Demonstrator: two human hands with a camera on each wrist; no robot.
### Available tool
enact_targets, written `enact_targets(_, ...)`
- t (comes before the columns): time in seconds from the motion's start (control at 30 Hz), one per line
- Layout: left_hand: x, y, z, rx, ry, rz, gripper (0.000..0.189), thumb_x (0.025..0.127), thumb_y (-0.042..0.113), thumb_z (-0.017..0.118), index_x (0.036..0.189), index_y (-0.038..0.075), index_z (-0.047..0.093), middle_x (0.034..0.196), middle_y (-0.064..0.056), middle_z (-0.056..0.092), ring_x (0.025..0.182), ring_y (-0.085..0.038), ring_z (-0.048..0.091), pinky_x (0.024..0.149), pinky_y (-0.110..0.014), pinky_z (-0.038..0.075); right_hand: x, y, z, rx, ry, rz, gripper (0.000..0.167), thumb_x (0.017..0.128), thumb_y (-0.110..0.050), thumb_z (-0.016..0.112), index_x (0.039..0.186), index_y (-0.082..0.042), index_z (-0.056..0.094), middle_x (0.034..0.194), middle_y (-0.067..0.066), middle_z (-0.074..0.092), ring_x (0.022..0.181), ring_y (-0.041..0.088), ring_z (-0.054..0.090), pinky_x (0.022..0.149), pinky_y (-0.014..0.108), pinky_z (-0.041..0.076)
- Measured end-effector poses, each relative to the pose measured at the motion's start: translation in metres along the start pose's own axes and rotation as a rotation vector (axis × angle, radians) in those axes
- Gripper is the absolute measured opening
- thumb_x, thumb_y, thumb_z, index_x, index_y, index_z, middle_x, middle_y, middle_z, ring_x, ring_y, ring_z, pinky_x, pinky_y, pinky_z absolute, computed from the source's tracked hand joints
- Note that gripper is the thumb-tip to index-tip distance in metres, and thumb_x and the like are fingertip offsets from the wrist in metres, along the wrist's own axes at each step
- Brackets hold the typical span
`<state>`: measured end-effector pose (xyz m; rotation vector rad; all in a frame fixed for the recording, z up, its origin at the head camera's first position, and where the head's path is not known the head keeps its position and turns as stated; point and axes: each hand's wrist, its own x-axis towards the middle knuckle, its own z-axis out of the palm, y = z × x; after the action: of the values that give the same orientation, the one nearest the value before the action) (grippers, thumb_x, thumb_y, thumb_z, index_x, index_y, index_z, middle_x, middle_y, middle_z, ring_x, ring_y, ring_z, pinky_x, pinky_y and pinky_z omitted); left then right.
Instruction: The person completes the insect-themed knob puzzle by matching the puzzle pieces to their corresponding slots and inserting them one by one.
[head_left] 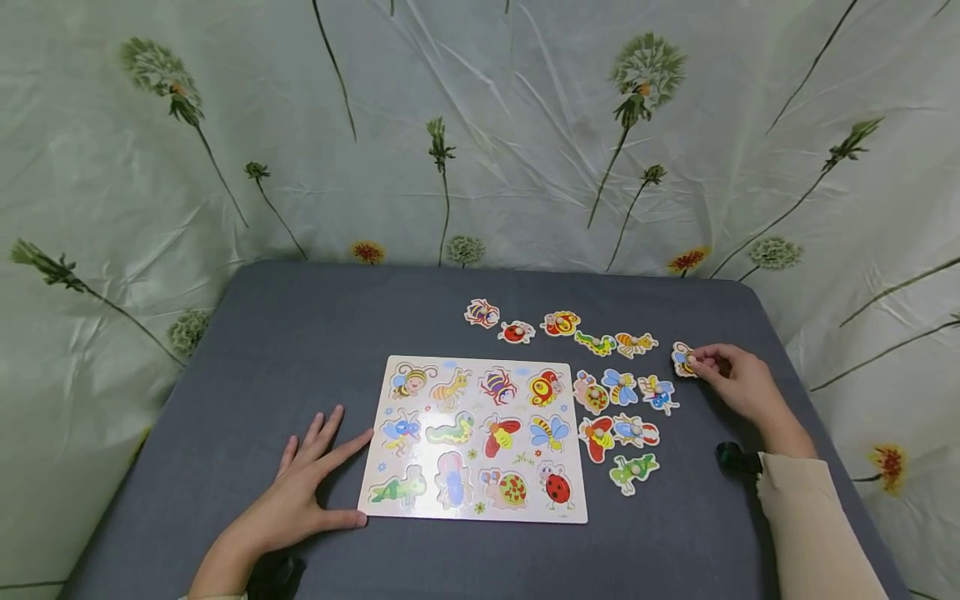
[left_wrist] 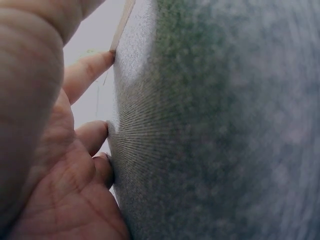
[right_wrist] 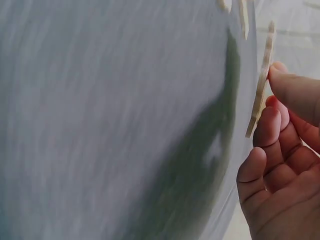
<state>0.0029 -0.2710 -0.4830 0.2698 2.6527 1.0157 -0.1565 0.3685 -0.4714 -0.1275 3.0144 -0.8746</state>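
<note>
A wooden insect puzzle board point(head_left: 482, 450) lies on the table, its printed recesses facing up. My left hand point(head_left: 300, 492) rests spread beside it, with the thumb and index fingertips right at the board's left edge. In the left wrist view the fingertips point(left_wrist: 95, 130) press down on the cloth. My right hand point(head_left: 742, 387) pinches a bee puzzle piece point(head_left: 683, 360) between thumb and fingers, at the far right. The right wrist view shows this piece point(right_wrist: 262, 85) edge-on, raised off the table, with its shadow below.
Several loose puzzle pieces lie right of the board, among them a snail point(head_left: 592, 392), a red-winged bug point(head_left: 597, 438) and a grasshopper point(head_left: 633, 473). Behind the board are a spider piece point(head_left: 482, 313), a ladybug piece point(head_left: 517, 332) and others. A flower-print cloth point(head_left: 525, 167) hangs past the table's back edge.
</note>
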Motion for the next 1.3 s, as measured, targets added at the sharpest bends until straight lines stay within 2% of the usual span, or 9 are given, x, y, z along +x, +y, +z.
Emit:
enact_targets(0.33,0.002,0.001,-0.001,-0.003,0.003,0.028,0.106,0.071,0.062,0.093,0.164,0.038,0.047,0.182,-0.017,0.007,0.166,-0.054,-0.003,0.123,-0.081,-0.007,0.009,-0.049,0.013,0.061,-0.050,-0.032,0.030,0.109,-0.027,0.066,0.118,0.001,0.072,0.099,0.013,0.067,0.076,0.009,0.055,0.063,0.023,0.046)
enact_targets(0.57,0.003,0.000,-0.001,-0.006,-0.007,0.019,0.106,0.071,0.062,0.093,0.163,0.040,0.047,0.183,-0.015,0.005,0.167,-0.051,-0.004,0.123,-0.081,-0.004,0.017,-0.086,0.025,0.116,-0.093,-0.058,0.027,0.109,-0.024,0.067,0.118,0.000,0.071,0.099,0.012,0.063,0.081,0.019,0.055,0.065,0.025,0.045)
enact_targets(1.0,0.005,0.000,0.001,-0.003,-0.009,0.000,0.106,0.070,0.064,0.093,0.163,0.040,0.048,0.183,-0.014,0.005,0.167,-0.051,-0.005,0.122,-0.081,-0.006,0.031,-0.133,0.054,0.182,-0.157,-0.096,0.019,0.106,-0.018,0.071,0.117,-0.003,0.073,0.099,0.010,0.063,0.083,0.022,0.053,0.066,0.026,0.043)
enact_targets(1.3,0.000,-0.001,0.001,-0.011,0.011,-0.005,0.106,0.069,0.063,0.094,0.162,0.040,0.048,0.183,-0.014,0.005,0.167,-0.050,-0.005,0.123,-0.080,-0.007,0.035,-0.160,0.073,0.237,-0.186,-0.172,0.018,0.106,-0.017,0.071,0.116,-0.002,0.073,0.097,0.009,0.063,0.083,0.019,0.054,0.068,0.025,0.043)
